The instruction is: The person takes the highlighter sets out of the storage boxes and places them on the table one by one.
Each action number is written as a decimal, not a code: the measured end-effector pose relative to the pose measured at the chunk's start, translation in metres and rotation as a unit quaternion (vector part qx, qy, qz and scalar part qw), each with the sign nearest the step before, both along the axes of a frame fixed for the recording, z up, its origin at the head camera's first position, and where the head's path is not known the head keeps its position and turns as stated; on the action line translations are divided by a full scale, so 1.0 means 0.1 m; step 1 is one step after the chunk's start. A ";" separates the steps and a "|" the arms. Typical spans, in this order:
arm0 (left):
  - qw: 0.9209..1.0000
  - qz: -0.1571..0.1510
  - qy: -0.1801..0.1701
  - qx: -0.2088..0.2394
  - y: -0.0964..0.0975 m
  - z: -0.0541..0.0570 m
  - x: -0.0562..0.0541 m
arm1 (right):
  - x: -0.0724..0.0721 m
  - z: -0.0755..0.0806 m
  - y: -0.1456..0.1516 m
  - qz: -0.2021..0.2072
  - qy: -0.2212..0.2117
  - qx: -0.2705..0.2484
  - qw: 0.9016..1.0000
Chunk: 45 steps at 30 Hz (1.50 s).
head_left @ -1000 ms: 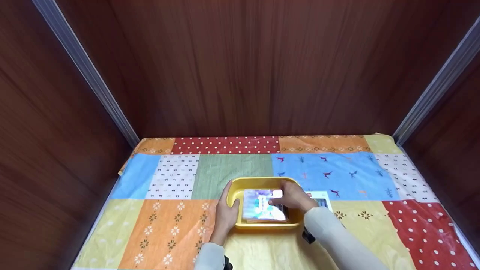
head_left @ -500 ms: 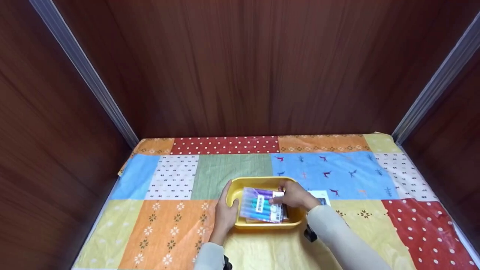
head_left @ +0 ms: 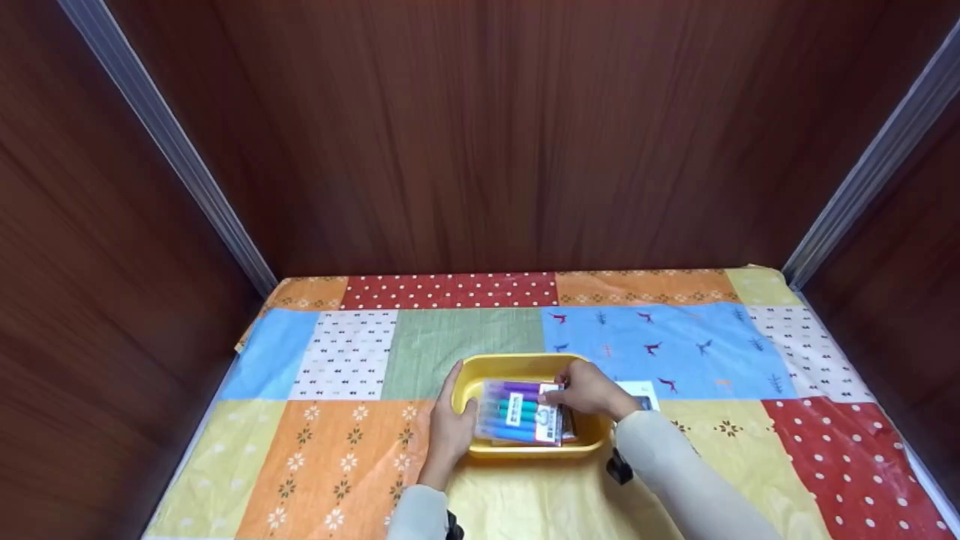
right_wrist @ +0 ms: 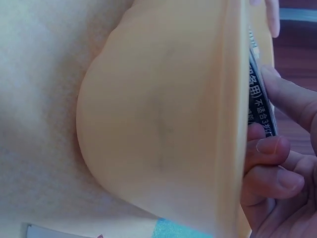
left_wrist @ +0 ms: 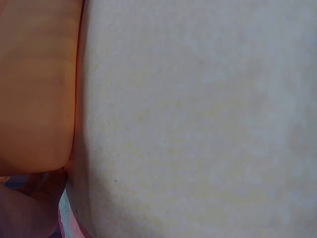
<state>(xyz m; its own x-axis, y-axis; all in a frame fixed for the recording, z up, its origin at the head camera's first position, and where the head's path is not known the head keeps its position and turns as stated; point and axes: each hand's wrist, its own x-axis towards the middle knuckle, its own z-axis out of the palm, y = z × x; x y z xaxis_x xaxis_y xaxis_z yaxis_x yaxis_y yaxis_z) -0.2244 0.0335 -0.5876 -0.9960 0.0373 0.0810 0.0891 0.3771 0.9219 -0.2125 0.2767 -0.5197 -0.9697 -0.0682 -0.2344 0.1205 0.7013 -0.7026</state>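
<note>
In the head view a clear pack of colored marker pens [head_left: 516, 412], purple through green to blue, lies over the inside of a yellow plastic tray [head_left: 525, 366]. My right hand [head_left: 592, 391] pinches the pack's right end between thumb and fingers. The right wrist view shows the pack's black printed edge [right_wrist: 260, 101] in that pinch, just past the tray wall [right_wrist: 158, 109]. My left hand [head_left: 451, 429] grips the tray's left side, its thumb inside the rim. In the left wrist view, part of that hand shows at the tray's lower corner. Something brownish, too covered to identify, lies beneath the pack.
A white flat item with a picture [head_left: 642, 390] lies right of the tray, partly covered by the right forearm. The tray stands on a patchwork tablecloth [head_left: 352, 442]. Dark wood panels [head_left: 480, 150] rise behind and at both sides.
My right hand has tilted the marker pack, then brought it flatter and slightly left within the tray; glare has left its face. The left hand has stayed on the tray.
</note>
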 end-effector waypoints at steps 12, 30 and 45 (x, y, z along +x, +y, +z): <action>1.000 -0.002 -0.011 0.010 0.01 0.04 0.00 | 0.03 0.01 0.01 -0.001 -0.011 -0.032 0.999; 1.000 0.003 0.010 -0.003 0.00 -0.01 0.00 | 0.09 0.06 0.07 -0.010 -0.002 -0.065 0.998; 1.000 -0.004 0.001 0.015 0.00 0.01 0.01 | 0.14 0.14 0.19 -0.016 0.032 -0.067 0.997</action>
<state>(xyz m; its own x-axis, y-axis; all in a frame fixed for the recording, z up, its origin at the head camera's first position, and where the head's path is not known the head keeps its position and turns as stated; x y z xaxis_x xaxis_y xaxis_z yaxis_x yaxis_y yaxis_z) -0.2233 0.0335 -0.5865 -0.9955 0.0425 0.0845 0.0940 0.3485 0.9326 -0.1990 0.2952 -0.5054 -0.9847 -0.0639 -0.1619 0.0922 0.5973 -0.7967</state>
